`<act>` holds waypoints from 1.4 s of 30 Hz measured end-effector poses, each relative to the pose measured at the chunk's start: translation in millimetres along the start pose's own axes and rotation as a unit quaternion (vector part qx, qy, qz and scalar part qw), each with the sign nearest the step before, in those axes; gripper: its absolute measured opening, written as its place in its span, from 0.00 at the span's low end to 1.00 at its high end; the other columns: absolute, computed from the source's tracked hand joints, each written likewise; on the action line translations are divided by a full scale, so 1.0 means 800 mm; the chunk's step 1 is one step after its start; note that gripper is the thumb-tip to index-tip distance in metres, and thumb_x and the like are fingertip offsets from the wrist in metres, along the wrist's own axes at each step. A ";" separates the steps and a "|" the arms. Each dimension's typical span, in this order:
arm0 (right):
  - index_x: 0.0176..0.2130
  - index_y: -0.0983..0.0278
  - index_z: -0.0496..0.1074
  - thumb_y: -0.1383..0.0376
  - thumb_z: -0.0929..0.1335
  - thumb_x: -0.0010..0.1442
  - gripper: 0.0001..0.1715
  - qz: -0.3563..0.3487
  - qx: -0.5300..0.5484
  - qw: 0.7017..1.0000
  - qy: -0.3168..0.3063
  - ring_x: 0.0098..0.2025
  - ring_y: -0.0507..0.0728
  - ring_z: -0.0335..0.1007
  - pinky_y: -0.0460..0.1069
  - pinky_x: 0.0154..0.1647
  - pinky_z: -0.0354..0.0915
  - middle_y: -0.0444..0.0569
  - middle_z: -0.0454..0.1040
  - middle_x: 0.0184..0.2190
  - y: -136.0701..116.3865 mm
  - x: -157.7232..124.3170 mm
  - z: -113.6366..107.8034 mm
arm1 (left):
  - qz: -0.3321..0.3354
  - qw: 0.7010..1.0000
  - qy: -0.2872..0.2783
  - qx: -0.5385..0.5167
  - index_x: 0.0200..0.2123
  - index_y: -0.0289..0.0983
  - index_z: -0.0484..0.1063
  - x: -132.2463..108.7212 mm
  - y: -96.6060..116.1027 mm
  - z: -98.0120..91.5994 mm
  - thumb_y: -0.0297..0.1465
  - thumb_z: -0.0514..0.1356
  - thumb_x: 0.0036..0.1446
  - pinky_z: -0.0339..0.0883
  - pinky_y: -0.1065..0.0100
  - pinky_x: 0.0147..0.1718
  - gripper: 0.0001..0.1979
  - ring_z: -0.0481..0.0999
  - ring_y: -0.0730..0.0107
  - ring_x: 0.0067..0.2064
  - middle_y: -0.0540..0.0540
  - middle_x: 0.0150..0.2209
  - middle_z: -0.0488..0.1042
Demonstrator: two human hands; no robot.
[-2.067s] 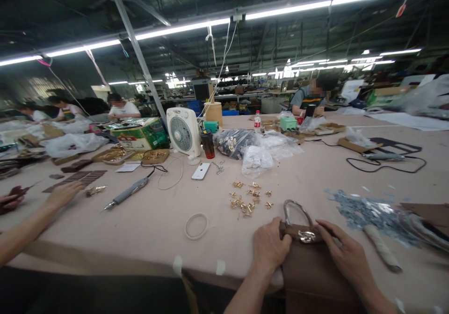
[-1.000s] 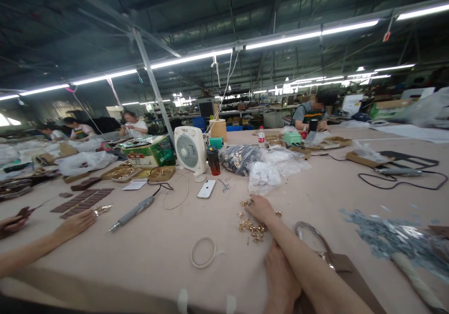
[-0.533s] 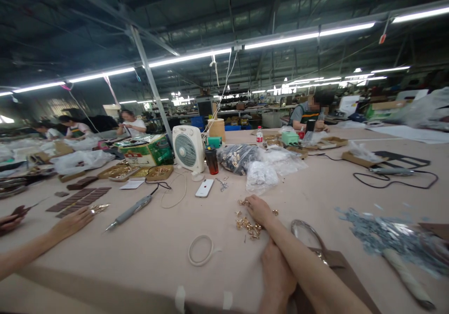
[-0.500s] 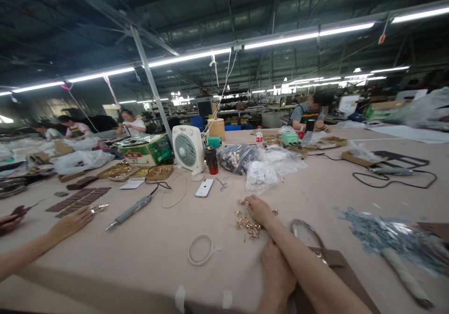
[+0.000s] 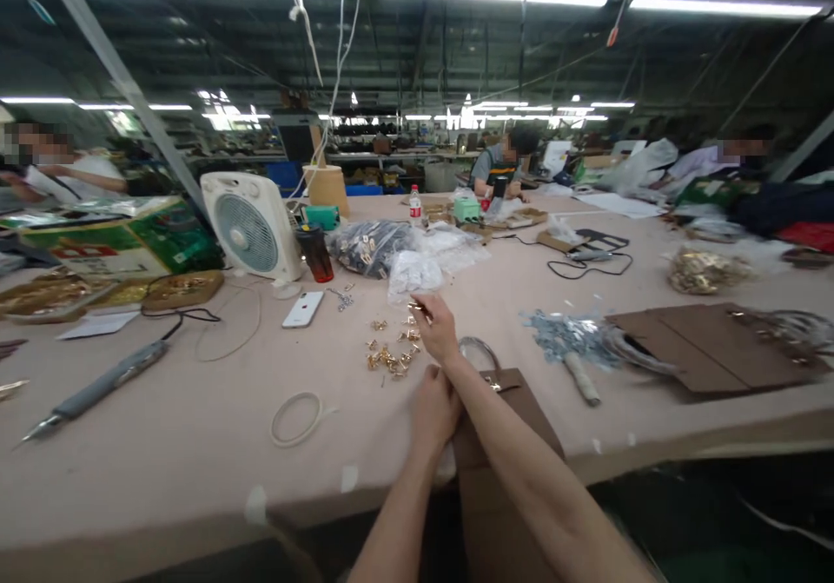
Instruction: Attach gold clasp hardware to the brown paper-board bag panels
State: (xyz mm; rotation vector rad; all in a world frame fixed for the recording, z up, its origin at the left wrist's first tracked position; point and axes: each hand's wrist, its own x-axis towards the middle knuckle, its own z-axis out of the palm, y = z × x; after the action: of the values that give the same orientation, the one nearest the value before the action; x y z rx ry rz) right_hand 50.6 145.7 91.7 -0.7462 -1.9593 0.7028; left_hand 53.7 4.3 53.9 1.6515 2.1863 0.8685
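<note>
My right hand [image 5: 438, 328] reaches forward over a scatter of small gold metal fittings [image 5: 389, 354] and pinches one gold fitting [image 5: 415, 308] between its fingertips, just above the table. My left hand [image 5: 435, 409] rests closed on the top edge of a brown leather bag [image 5: 501, 427] that hangs over the table's front edge. The bag's clear loop handle [image 5: 479, 353] lies flat behind it, partly hidden by my right forearm.
A white tape ring [image 5: 296, 418], a grey powered tool [image 5: 97, 385], a white phone [image 5: 303, 308], a fan [image 5: 248, 234] and plastic bags of parts [image 5: 404, 257] lie on the beige table [image 5: 195, 427]. Brown panels [image 5: 710, 353] and silver scraps [image 5: 566, 337] sit right. Other people work at the far side.
My right hand has lifted off the pile with a gold fitting pinched in its fingers. The view has swung right and down, so the neighbour's hand at the left is out of view.
</note>
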 end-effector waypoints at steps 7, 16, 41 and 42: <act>0.48 0.59 0.79 0.56 0.72 0.65 0.14 0.062 0.184 0.977 0.088 0.47 0.58 0.78 0.55 0.54 0.74 0.50 0.81 0.45 -0.011 -0.078 -0.119 | 0.008 0.996 0.068 -0.064 0.54 0.42 0.74 0.005 -0.011 0.014 0.34 0.58 0.68 0.71 0.63 0.51 0.14 0.79 0.61 0.50 0.44 0.50 0.77; 0.49 0.57 0.82 0.57 0.70 0.67 0.13 0.112 0.117 0.940 -0.300 0.47 0.59 0.80 0.55 0.54 0.74 0.46 0.84 0.44 0.003 -0.155 -0.181 | 0.008 0.987 0.100 -0.126 0.47 0.37 0.78 0.009 -0.018 0.018 0.36 0.60 0.67 0.71 0.58 0.56 0.11 0.80 0.58 0.52 0.41 0.47 0.81; 0.45 0.59 0.76 0.66 0.70 0.66 0.06 0.101 -0.154 0.981 -0.066 0.43 0.60 0.75 0.54 0.46 0.73 0.51 0.73 0.43 -0.014 -0.242 -0.113 | 0.029 0.984 0.083 -0.156 0.35 0.40 0.77 0.009 -0.021 0.017 0.39 0.51 0.73 0.67 0.64 0.45 0.19 0.76 0.64 0.41 0.45 0.37 0.76; 0.44 0.59 0.76 0.66 0.68 0.67 0.06 0.097 -0.155 0.981 -0.068 0.42 0.59 0.75 0.54 0.45 0.73 0.51 0.72 0.42 -0.013 -0.247 -0.117 | 0.031 0.980 0.086 -0.176 0.36 0.40 0.77 0.007 -0.021 0.017 0.39 0.52 0.73 0.67 0.64 0.46 0.18 0.77 0.64 0.42 0.45 0.38 0.77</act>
State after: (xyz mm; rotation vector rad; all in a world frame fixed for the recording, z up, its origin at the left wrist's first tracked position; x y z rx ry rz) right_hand 212.6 10.7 33.6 -1.1154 -2.1693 0.5785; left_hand 46.1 10.9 34.1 1.5229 1.9466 1.3715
